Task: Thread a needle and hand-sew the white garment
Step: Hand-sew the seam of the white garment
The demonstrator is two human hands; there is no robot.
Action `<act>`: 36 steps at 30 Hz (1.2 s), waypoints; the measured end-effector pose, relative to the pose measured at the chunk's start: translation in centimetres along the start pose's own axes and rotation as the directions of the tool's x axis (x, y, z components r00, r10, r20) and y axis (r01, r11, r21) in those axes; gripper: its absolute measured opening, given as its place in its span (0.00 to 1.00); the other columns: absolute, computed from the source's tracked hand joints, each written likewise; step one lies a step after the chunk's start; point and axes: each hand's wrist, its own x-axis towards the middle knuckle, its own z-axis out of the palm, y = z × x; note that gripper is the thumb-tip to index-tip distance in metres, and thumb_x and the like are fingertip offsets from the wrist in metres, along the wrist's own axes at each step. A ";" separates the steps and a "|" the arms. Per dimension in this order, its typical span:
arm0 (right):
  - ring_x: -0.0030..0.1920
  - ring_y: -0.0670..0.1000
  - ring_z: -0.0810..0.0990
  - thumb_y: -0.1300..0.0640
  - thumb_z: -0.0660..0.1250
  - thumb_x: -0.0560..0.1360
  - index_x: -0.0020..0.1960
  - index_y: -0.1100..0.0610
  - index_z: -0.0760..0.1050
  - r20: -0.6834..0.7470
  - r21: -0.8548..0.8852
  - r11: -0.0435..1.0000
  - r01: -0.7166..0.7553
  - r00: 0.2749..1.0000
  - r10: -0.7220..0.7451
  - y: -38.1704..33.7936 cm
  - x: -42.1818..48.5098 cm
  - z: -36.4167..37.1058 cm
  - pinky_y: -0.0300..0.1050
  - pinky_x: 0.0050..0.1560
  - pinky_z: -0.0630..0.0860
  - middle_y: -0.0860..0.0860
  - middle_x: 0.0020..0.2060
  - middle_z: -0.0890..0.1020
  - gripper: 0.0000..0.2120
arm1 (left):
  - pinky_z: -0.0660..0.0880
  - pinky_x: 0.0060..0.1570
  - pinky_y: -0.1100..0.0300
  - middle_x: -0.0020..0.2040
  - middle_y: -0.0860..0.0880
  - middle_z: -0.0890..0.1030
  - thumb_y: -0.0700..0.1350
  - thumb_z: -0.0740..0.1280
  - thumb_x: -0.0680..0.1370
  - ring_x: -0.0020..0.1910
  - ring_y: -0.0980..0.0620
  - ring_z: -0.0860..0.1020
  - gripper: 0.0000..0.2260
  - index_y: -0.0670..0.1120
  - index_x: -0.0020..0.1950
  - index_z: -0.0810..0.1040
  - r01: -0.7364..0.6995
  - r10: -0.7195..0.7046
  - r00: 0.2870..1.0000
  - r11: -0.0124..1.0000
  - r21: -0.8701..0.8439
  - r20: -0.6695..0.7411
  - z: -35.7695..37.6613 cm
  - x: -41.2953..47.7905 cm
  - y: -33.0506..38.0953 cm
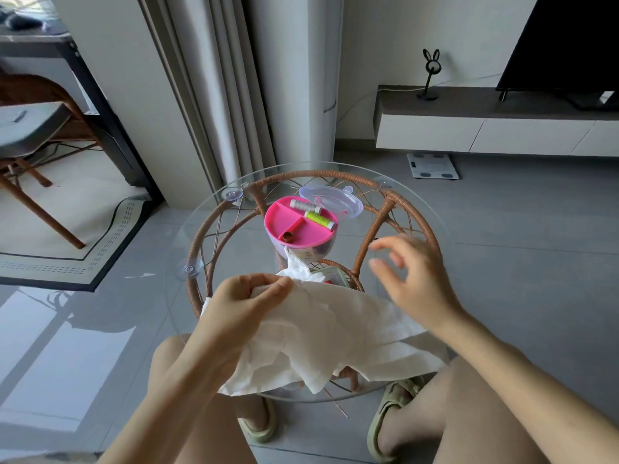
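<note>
The white garment [338,333] lies crumpled over the near half of the round glass table [187,236]. My left hand [244,303] pinches a fold of the garment at its upper left edge. My right hand [413,279] hovers blurred above the cloth's right side, its fingers spread and loosely curved, holding nothing that I can make out. Just beyond the cloth stands a pink sewing kit [299,227]; its tray holds a grey thread spool [304,206], a green spool [320,220] and a small brown spool [288,235]. No needle or thread shows.
The kit's clear lid [338,200] lies behind it. A small green-edged box [331,274] peeks out past the cloth. A rattan frame [378,226] carries the glass. My knees and sandalled feet are under the table's near edge. A chair stands far left, a TV bench far right.
</note>
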 end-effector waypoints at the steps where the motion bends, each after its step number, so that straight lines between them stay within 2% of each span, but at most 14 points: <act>1: 0.36 0.43 0.66 0.50 0.61 0.73 0.48 0.58 0.79 0.036 0.062 0.997 0.046 0.998 -0.049 -1.7 -0.2 0.3 0.32 0.42 0.64 0.38 0.31 0.66 0.14 | 0.77 0.38 0.55 0.38 0.40 0.84 0.46 0.70 0.75 0.35 0.45 0.81 0.08 0.42 0.42 0.84 -0.005 0.005 1.000 1.000 -0.002 0.006 0.1 0.0 0.1; 5: 0.40 0.31 0.68 0.50 0.64 0.73 0.50 0.57 0.81 0.099 0.160 0.975 0.155 0.980 -0.172 -4.7 -1.3 2.0 0.24 0.44 0.63 0.31 0.35 0.68 0.13 | 0.77 0.37 0.56 0.36 0.42 0.84 0.46 0.70 0.74 0.34 0.47 0.81 0.08 0.43 0.42 0.84 -0.019 0.019 1.000 1.000 0.024 0.014 -0.1 -0.1 0.2; 7: 0.42 0.27 0.66 0.52 0.64 0.73 0.49 0.58 0.82 0.081 0.170 0.972 0.162 0.981 -0.177 -4.9 -1.7 2.7 0.22 0.47 0.62 0.36 0.39 0.74 0.13 | 0.77 0.38 0.54 0.37 0.41 0.84 0.47 0.70 0.74 0.35 0.46 0.81 0.08 0.43 0.42 0.84 -0.022 0.021 1.000 1.000 0.021 0.023 -0.3 -0.2 0.2; 10: 0.41 0.32 0.64 0.54 0.62 0.73 0.46 0.58 0.82 0.045 0.151 0.973 0.176 0.982 -0.185 -4.9 -1.7 3.3 0.25 0.45 0.63 0.44 0.36 0.78 0.12 | 0.77 0.38 0.54 0.37 0.42 0.84 0.48 0.71 0.73 0.35 0.47 0.81 0.07 0.44 0.42 0.84 -0.029 0.028 0.999 0.999 0.028 0.041 -0.5 -0.2 0.2; 15: 0.36 0.35 0.67 0.55 0.67 0.73 0.41 0.59 0.81 0.019 0.158 0.969 0.189 0.981 -0.195 -4.7 -1.0 2.4 0.25 0.41 0.63 0.33 0.33 0.69 0.08 | 0.76 0.33 0.59 0.35 0.43 0.83 0.45 0.70 0.74 0.33 0.49 0.81 0.07 0.42 0.41 0.83 -0.031 0.031 0.998 1.000 0.002 0.047 -0.5 -0.3 0.5; 17: 0.36 0.37 0.72 0.52 0.66 0.74 0.41 0.57 0.81 0.010 0.245 0.961 0.128 0.991 -0.135 -4.8 -0.5 0.9 0.28 0.39 0.66 0.34 0.32 0.73 0.10 | 0.76 0.33 0.59 0.36 0.42 0.84 0.44 0.69 0.75 0.33 0.48 0.81 0.07 0.42 0.41 0.84 -0.024 0.023 0.999 1.000 0.009 0.036 -0.5 -0.2 0.5; 20: 0.36 0.42 0.78 0.52 0.67 0.73 0.41 0.51 0.81 -0.050 0.360 0.932 0.034 0.999 -0.017 -6.3 1.0 -2.6 0.36 0.38 0.73 0.44 0.33 0.81 0.05 | 0.76 0.37 0.56 0.38 0.41 0.84 0.45 0.70 0.75 0.35 0.46 0.81 0.07 0.43 0.41 0.84 -0.016 0.015 1.000 0.999 0.035 0.023 -0.4 -0.1 0.2; 22: 0.33 0.40 0.76 0.56 0.71 0.70 0.39 0.50 0.80 -0.055 0.589 0.806 -0.052 0.993 0.104 -7.9 2.3 -5.3 0.32 0.37 0.72 0.44 0.31 0.82 0.02 | 0.77 0.37 0.56 0.37 0.42 0.84 0.45 0.70 0.75 0.34 0.47 0.81 0.07 0.44 0.41 0.84 -0.018 0.017 1.000 0.998 0.057 0.005 -0.2 0.0 0.0; 25: 0.27 0.44 0.64 0.55 0.70 0.65 0.31 0.53 0.81 0.046 0.891 0.434 -0.130 0.979 0.199 -9.5 4.2 -8.7 0.35 0.31 0.62 0.44 0.24 0.75 0.05 | 0.79 0.35 0.58 0.36 0.43 0.84 0.44 0.69 0.75 0.34 0.49 0.81 0.06 0.43 0.42 0.84 -0.014 0.019 0.999 0.994 0.109 -0.045 0.0 0.1 -0.5; 28: 0.26 0.45 0.57 0.58 0.63 0.69 0.29 0.54 0.79 0.127 0.960 0.221 -0.173 0.970 0.206 -9.6 5.6 -9.9 0.36 0.28 0.59 0.45 0.21 0.65 0.11 | 0.78 0.33 0.62 0.36 0.45 0.84 0.44 0.70 0.76 0.34 0.51 0.81 0.06 0.43 0.42 0.84 -0.007 0.018 0.996 0.991 0.131 -0.082 0.2 0.4 -0.7; 31: 0.25 0.45 0.56 0.58 0.62 0.69 0.29 0.54 0.79 0.176 0.969 0.130 -0.211 0.956 0.235 -9.1 6.0 -9.5 0.36 0.27 0.58 0.45 0.20 0.63 0.12 | 0.77 0.32 0.65 0.36 0.45 0.84 0.44 0.69 0.76 0.33 0.51 0.80 0.05 0.44 0.43 0.83 -0.021 0.041 0.992 0.988 0.154 -0.123 0.4 0.8 -0.5; 33: 0.24 0.44 0.58 0.58 0.65 0.69 0.30 0.54 0.80 0.161 0.943 0.234 -0.236 0.941 0.298 -8.7 5.9 -8.7 0.36 0.27 0.57 0.45 0.20 0.65 0.10 | 0.78 0.33 0.63 0.36 0.45 0.84 0.44 0.70 0.75 0.34 0.50 0.80 0.05 0.44 0.43 0.83 -0.003 0.018 0.993 0.991 0.131 -0.113 0.5 0.8 -0.2; 34: 0.24 0.43 0.60 0.59 0.67 0.70 0.33 0.53 0.81 0.120 0.879 0.401 -0.257 0.934 0.337 -8.2 5.6 -8.1 0.35 0.28 0.59 0.44 0.21 0.68 0.09 | 0.78 0.34 0.60 0.36 0.44 0.84 0.44 0.70 0.75 0.34 0.49 0.81 0.06 0.44 0.42 0.83 0.017 -0.010 0.996 0.996 0.092 -0.083 0.6 0.7 -0.1; 36: 0.24 0.41 0.65 0.63 0.69 0.73 0.42 0.51 0.82 -0.018 0.564 0.781 -0.269 0.942 0.337 -7.2 4.7 -6.6 0.34 0.31 0.65 0.41 0.22 0.71 0.08 | 0.78 0.33 0.59 0.35 0.44 0.84 0.44 0.70 0.75 0.33 0.49 0.81 0.06 0.43 0.40 0.83 0.054 -0.054 0.999 0.999 0.002 0.000 0.5 0.2 0.3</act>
